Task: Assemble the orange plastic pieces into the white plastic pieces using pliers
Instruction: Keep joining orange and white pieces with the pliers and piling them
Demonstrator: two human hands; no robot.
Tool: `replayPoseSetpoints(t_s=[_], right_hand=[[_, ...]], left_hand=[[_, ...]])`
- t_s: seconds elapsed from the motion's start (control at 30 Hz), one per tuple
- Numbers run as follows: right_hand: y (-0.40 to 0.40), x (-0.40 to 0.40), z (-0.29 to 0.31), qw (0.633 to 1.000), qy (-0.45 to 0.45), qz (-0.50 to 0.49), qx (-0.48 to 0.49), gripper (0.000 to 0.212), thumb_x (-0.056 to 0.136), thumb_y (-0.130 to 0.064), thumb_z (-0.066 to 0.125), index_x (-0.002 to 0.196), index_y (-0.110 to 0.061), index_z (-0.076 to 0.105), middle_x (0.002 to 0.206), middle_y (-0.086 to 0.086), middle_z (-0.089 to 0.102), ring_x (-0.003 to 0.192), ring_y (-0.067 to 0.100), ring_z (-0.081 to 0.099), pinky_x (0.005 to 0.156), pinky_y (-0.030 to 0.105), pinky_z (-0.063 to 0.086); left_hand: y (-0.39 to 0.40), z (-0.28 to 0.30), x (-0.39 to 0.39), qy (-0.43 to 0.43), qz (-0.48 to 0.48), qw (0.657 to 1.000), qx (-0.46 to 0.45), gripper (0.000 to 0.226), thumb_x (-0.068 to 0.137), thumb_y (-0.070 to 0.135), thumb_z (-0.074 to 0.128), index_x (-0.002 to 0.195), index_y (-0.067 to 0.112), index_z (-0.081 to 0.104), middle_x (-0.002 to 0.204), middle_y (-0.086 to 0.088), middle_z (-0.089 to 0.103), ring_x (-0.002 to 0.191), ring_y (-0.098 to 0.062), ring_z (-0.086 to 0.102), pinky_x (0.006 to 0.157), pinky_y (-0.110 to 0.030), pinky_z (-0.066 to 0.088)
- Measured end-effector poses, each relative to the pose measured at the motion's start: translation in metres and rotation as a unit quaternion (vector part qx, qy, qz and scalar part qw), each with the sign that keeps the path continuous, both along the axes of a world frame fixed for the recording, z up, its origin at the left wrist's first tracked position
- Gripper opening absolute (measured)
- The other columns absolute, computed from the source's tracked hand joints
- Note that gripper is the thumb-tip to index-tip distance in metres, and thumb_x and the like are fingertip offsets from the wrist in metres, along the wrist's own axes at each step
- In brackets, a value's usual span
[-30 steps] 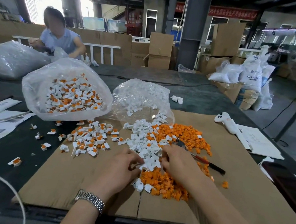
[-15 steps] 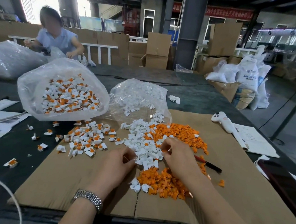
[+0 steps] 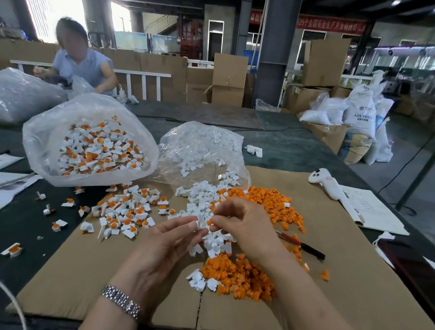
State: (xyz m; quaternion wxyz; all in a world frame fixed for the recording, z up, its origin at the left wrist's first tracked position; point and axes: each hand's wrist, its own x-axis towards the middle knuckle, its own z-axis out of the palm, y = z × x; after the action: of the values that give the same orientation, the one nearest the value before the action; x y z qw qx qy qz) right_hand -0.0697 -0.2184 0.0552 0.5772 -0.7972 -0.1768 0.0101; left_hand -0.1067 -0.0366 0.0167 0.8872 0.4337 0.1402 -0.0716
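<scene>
My left hand (image 3: 172,241) and my right hand (image 3: 243,226) meet above the cardboard sheet (image 3: 331,288), fingertips together on a small white plastic piece (image 3: 202,221). What the right fingertips hold is too small to tell. Loose white pieces (image 3: 204,194) lie just beyond the hands. Orange pieces form one heap (image 3: 267,204) behind my right hand and another heap (image 3: 239,277) in front of it. Red-and-black pliers (image 3: 301,245) lie on the cardboard to the right, partly hidden by my right hand. Assembled white-and-orange pieces (image 3: 125,210) are spread to the left.
A clear bag of assembled pieces (image 3: 91,143) and a clear bag of white pieces (image 3: 202,148) stand behind the piles. A white handheld device (image 3: 326,182) and papers (image 3: 370,209) lie at the right. Another person (image 3: 82,62) works at the far left.
Both hands have lifted off the piles and come together, each with something picked up. The right hand has moved away from the pliers, which stay on the cardboard.
</scene>
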Motion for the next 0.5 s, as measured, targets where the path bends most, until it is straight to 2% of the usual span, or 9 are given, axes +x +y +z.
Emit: replayPoseSetpoints(t_s=[0.13,0.2,0.3,0.37,0.5], right_hand=[[0.0092,-0.0033,-0.0008,0.998,-0.047,-0.021,-0.033,0.008,0.090,-0.015,0.075,0.094,-0.019,0.070,0.089,-0.007,0.072,0.081,0.006,0.069,0.077,0.022,0.058],[0.0104,-0.0047,-0.0018,0.997,-0.065,-0.027,-0.041,0.006,0.090,-0.017,0.074,0.093,-0.020,0.069,0.087,-0.009,0.070,0.083,0.005,0.067,0.077,0.023,0.056],[0.0110,-0.0071,-0.0016,0.996,-0.080,-0.023,-0.045,0.006,0.090,-0.018,0.074,0.092,-0.021,0.069,0.085,-0.010,0.070,0.083,0.003,0.066,0.075,0.019,0.053],[0.0107,-0.0082,0.0001,0.995,-0.085,-0.026,-0.044,0.007,0.090,-0.018,0.075,0.092,-0.022,0.069,0.085,-0.011,0.071,0.083,0.002,0.066,0.074,0.016,0.051],[0.0085,-0.0102,0.0033,0.993,-0.105,-0.021,-0.041,0.010,0.089,-0.016,0.075,0.088,-0.024,0.069,0.083,-0.014,0.070,0.084,0.003,0.065,0.076,0.016,0.048]], left_hand=[[-0.0019,-0.0003,-0.0026,-0.013,0.017,1.000,0.017,0.020,0.076,-0.001,0.080,0.096,0.002,0.081,0.113,-0.026,0.074,0.103,-0.030,0.076,0.089,-0.033,0.061],[-0.0034,-0.0016,-0.0044,-0.022,0.019,1.000,0.002,0.025,0.073,-0.002,0.083,0.097,0.001,0.080,0.114,-0.027,0.074,0.104,-0.030,0.076,0.085,-0.034,0.063],[-0.0052,-0.0027,-0.0037,-0.046,0.026,0.998,0.021,0.026,0.070,-0.005,0.084,0.094,0.001,0.078,0.114,-0.029,0.073,0.108,-0.033,0.074,0.081,-0.034,0.063],[-0.0050,-0.0013,-0.0018,-0.066,0.032,0.997,0.033,0.023,0.071,-0.005,0.082,0.093,0.001,0.078,0.115,-0.030,0.072,0.109,-0.035,0.074,0.084,-0.031,0.062],[-0.0027,0.0001,-0.0012,-0.074,0.024,0.997,-0.010,0.015,0.074,-0.001,0.080,0.088,0.001,0.081,0.106,-0.027,0.075,0.103,-0.033,0.076,0.079,-0.027,0.062]])
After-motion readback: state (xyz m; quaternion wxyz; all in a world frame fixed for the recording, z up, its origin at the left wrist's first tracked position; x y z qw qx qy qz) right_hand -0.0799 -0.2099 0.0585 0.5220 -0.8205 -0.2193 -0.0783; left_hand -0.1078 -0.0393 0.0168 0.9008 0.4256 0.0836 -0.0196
